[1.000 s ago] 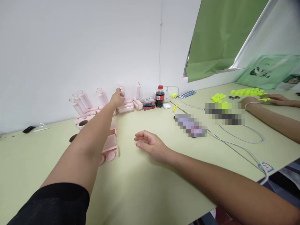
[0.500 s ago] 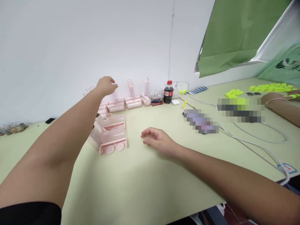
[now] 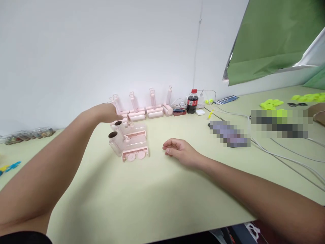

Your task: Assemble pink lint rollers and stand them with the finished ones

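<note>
My left hand (image 3: pixel 107 113) reaches out over a cluster of pink lint-roller parts (image 3: pixel 130 142) in the middle of the pale green table (image 3: pixel 152 203). It hovers just above the rear roll with a brown cardboard core (image 3: pixel 118 124); its fingers point away and are hidden. A second roll (image 3: pixel 113 136) stands in front. My right hand (image 3: pixel 177 151) rests on the table to the right of the cluster, fingers loosely curled, holding nothing. Several pink roller handles (image 3: pixel 152 98) stand upright in a row along the wall.
A cola bottle (image 3: pixel 192 101), a white charger (image 3: pixel 200 112) and white cables (image 3: pixel 286 152) lie to the back right. Yellow-green pieces (image 3: pixel 270 103) and another person's arm (image 3: pixel 318 114) are at the far right. A green sheet (image 3: pixel 274 37) hangs above. Small items (image 3: pixel 25 135) sit at the left.
My left hand drew back from the upright handles by the wall and came down over the roll cluster. My view swung left. The right hand stayed put.
</note>
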Demonstrator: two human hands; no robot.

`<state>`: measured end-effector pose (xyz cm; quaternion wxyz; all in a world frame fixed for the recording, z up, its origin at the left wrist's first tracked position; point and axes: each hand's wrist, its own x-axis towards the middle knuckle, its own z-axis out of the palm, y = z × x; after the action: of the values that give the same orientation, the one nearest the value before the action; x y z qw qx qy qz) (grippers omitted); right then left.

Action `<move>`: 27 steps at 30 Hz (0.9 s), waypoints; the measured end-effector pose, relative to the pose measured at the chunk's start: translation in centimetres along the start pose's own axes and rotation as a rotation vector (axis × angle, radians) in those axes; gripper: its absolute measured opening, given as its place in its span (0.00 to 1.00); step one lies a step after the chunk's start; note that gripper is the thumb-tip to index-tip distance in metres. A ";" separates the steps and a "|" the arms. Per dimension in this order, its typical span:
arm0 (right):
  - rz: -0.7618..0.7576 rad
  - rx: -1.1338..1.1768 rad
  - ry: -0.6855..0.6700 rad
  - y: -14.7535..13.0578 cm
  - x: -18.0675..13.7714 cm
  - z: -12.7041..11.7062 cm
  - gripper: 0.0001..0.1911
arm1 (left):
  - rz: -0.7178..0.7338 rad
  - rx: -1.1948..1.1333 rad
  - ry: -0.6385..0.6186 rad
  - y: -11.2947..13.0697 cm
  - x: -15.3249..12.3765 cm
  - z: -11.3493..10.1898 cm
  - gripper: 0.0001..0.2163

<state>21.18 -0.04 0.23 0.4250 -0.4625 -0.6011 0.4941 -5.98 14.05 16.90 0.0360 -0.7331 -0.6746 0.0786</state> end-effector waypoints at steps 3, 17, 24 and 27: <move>-0.003 -0.015 0.000 -0.2 0.0 0.0 0.09 | -0.035 0.002 -0.036 -0.8 -2.1 1.6 0.22; 0.021 0.001 0.025 -0.8 -0.1 0.0 0.10 | -0.109 -0.017 -0.012 -1.1 -3.8 1.0 0.12; -0.081 0.110 -0.064 -1.5 -0.9 0.1 0.18 | -0.065 -0.570 0.445 2.6 -11.7 -0.4 0.14; -0.166 0.219 -0.113 -2.0 -1.7 0.4 0.35 | 0.172 -0.935 0.210 6.5 -14.4 4.5 0.15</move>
<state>20.92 -1.99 2.05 0.4778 -0.3335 -0.6028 0.5451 -1.46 -1.04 12.40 -0.2361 -0.7278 -0.5672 -0.3046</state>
